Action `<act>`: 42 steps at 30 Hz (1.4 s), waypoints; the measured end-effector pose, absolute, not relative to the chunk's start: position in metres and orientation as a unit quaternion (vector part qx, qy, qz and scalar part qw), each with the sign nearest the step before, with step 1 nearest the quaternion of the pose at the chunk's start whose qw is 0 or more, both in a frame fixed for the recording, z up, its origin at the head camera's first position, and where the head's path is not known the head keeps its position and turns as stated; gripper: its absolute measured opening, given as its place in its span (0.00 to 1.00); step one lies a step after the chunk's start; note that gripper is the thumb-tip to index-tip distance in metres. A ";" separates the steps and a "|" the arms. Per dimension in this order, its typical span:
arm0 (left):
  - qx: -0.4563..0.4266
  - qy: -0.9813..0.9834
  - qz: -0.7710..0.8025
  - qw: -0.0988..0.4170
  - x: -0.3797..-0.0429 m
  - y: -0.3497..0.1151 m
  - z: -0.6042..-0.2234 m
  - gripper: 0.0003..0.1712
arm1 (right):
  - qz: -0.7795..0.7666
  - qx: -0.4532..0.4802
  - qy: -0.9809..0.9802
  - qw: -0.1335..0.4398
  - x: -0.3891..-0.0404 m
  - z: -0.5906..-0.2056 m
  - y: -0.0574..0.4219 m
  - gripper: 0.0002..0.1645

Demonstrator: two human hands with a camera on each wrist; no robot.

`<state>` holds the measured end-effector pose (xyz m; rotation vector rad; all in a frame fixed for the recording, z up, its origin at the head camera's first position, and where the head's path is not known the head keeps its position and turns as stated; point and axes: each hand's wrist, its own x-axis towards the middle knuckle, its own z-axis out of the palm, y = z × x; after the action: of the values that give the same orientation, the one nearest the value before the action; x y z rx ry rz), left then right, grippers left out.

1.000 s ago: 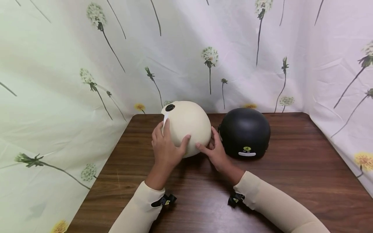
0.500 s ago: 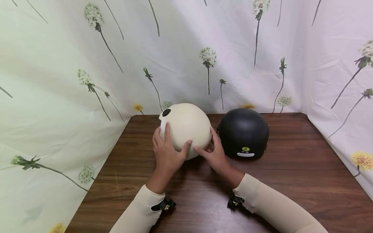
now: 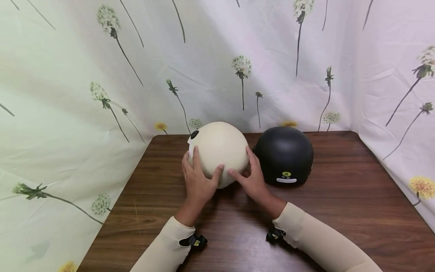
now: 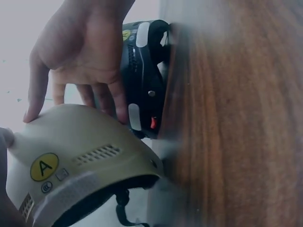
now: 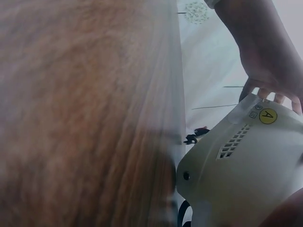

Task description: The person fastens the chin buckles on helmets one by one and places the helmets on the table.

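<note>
A cream helmet (image 3: 224,145) is held between both hands over the table's far half. It leans, with a black round fitting (image 3: 195,135) at its upper left. My left hand (image 3: 199,181) grips its left side, thumb on the near face of the shell. Opposite, my right hand (image 3: 253,181) holds the right side, its thumb close to the left one. In the left wrist view a yellow "A" sticker (image 4: 44,166), vent slots and a dangling black strap (image 4: 123,208) show. A black helmet (image 3: 284,155) stands just right of my right hand.
The brown wooden table (image 3: 234,234) runs to a white curtain (image 3: 210,75) printed with dandelions behind and at both sides. Black wrist devices (image 3: 194,241) sit at both cream sleeves (image 3: 326,234).
The cream helmet has turned and sunk slightly in both hands, its black fitting shifting down and left. Both hands keep their hold. The black helmet stays in place.
</note>
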<state>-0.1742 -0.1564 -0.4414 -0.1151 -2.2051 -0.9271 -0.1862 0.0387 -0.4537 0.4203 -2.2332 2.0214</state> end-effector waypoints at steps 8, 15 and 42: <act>-0.019 -0.851 -0.418 0.317 -0.179 -0.162 -0.454 0.59 | 0.649 0.154 -0.744 0.052 -0.189 -0.457 0.041 0.61; -0.003 -0.844 -0.447 0.297 -0.180 -0.161 -0.460 0.59 | 0.637 0.162 -0.752 0.058 -0.192 -0.457 0.043 0.60; 0.025 -0.822 -0.527 0.214 -0.181 -0.163 -0.481 0.61 | 0.647 0.206 -0.734 0.016 -0.203 -0.464 0.052 0.54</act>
<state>-0.1813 -0.1627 -0.4809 0.0693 -2.2826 -1.4615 -0.2031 0.0523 -0.4641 0.6419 -2.2836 2.0106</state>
